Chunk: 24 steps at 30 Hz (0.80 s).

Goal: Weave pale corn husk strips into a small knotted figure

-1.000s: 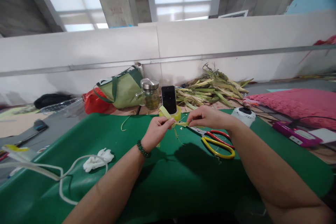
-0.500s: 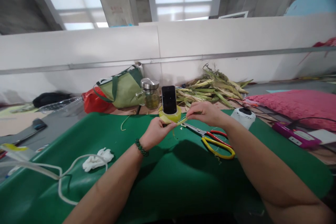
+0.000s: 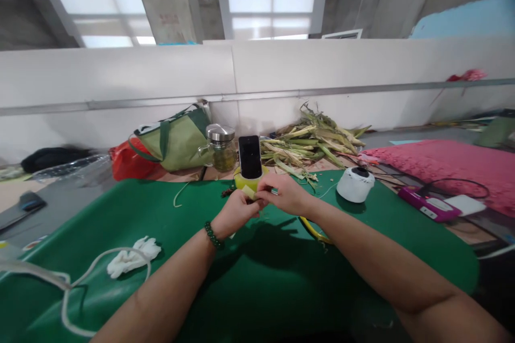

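My left hand [image 3: 236,213], with a dark green bead bracelet at the wrist, pinches a short pale yellow-green husk strip [image 3: 248,191]. My right hand [image 3: 286,194] meets it, its closed fingertips at the strip's lower end. The fingers hide how the strip is gripped there. Under my right forearm shows the yellow handle of the scissors [image 3: 314,231]; the rest of them is covered. Just behind my hands, a phone [image 3: 250,157] stands upright against a yellow roll of tape [image 3: 240,182].
Green mat [image 3: 161,209] covers the table. Behind lie a pile of husks [image 3: 314,139], a glass jar [image 3: 223,155] and a green bag [image 3: 183,142]. A thread spool [image 3: 355,185] and purple power strip [image 3: 428,203] lie right. White tissue [image 3: 134,257] and a white cable [image 3: 66,305] lie left.
My right hand has moved left and down to my left hand, closing the gap between them. Less of the strip shows, and my right arm now covers most of the scissors.
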Each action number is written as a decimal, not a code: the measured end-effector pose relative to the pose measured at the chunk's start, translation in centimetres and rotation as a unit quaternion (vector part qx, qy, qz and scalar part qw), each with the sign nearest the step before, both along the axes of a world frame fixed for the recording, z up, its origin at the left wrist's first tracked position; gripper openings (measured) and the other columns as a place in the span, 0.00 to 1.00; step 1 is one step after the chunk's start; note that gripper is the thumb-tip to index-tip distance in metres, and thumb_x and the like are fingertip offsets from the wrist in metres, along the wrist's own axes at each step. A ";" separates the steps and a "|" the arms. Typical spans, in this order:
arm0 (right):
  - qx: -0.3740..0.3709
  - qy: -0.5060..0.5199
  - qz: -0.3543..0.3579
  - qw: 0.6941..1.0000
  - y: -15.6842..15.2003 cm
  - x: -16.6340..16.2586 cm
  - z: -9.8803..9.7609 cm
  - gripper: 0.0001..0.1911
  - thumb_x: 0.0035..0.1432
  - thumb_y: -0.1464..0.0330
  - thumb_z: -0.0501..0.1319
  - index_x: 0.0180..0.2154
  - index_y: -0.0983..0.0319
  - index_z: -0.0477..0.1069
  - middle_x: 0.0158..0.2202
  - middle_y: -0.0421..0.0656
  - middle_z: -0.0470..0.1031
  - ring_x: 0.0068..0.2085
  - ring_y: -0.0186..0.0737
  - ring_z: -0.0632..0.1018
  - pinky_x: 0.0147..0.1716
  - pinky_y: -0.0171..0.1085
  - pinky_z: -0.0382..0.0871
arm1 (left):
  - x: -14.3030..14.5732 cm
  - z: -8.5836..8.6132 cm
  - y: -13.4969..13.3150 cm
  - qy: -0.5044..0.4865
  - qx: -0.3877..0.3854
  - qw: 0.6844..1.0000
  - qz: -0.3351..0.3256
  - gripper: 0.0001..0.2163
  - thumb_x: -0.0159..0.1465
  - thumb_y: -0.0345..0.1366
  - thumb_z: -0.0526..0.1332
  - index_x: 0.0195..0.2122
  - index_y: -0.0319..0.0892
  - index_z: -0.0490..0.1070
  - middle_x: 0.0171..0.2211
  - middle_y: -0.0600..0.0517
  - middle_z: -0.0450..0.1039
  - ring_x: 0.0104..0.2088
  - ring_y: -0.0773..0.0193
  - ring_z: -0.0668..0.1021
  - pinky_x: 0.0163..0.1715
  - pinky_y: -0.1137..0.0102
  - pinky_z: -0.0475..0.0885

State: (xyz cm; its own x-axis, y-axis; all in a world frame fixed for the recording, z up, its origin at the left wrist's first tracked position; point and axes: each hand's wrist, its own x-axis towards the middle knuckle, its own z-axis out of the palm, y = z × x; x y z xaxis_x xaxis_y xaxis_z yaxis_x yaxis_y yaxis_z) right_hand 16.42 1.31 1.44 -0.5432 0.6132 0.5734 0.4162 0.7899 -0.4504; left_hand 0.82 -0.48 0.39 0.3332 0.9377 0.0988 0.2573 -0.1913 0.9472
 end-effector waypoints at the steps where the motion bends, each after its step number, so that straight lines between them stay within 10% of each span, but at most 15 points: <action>1: -0.002 0.002 -0.002 1.000 -0.1 0.1 0.2 0.07 0.57 0.71 0.59 0.27 0.63 0.69 0.27 0.40 0.72 0.29 0.33 0.70 0.31 0.32 0.62 | -0.1 0.0 0.0 -0.021 -0.019 1.000 -0.006 0.11 0.48 0.41 0.67 0.24 0.37 0.74 0.19 0.55 0.68 0.22 0.70 0.68 0.23 0.73 0.68; 8: -0.156 -0.085 -0.031 0.984 0.5 2.2 2.3 0.19 0.62 0.66 0.49 0.23 0.64 0.68 0.23 0.41 0.70 0.26 0.34 0.68 0.28 0.33 0.60 | -0.9 0.1 0.7 -0.061 -0.013 0.997 0.045 0.13 0.47 0.42 0.69 0.25 0.36 0.75 0.21 0.52 0.71 0.24 0.68 0.71 0.25 0.72 0.72; 14: -0.501 -0.009 0.081 0.862 1.4 3.6 2.3 0.12 0.50 0.64 0.61 0.34 0.65 0.73 0.29 0.42 0.77 0.25 0.32 0.73 0.23 0.31 0.64 | -1.1 0.4 0.9 -0.034 0.028 0.998 0.052 0.10 0.50 0.40 0.67 0.25 0.37 0.75 0.20 0.53 0.71 0.22 0.69 0.70 0.23 0.74 0.71; 24: -0.383 -0.042 0.076 0.920 2.3 3.4 0.8 0.21 0.50 0.53 0.63 0.23 0.66 0.73 0.19 0.38 0.71 0.21 0.28 0.68 0.21 0.29 0.62 | -1.1 0.7 0.4 0.046 0.027 0.998 -0.029 0.09 0.53 0.38 0.64 0.28 0.37 0.78 0.20 0.52 0.72 0.19 0.69 0.70 0.20 0.75 0.68</action>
State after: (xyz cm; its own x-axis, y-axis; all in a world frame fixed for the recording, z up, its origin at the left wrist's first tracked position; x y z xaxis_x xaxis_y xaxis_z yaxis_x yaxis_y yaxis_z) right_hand 19.82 3.57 2.25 -0.6786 0.7333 -0.0426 0.3855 0.3062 -0.8704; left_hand -0.26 -0.11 1.13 0.3964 0.9109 0.1147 0.3294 -0.2578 0.9083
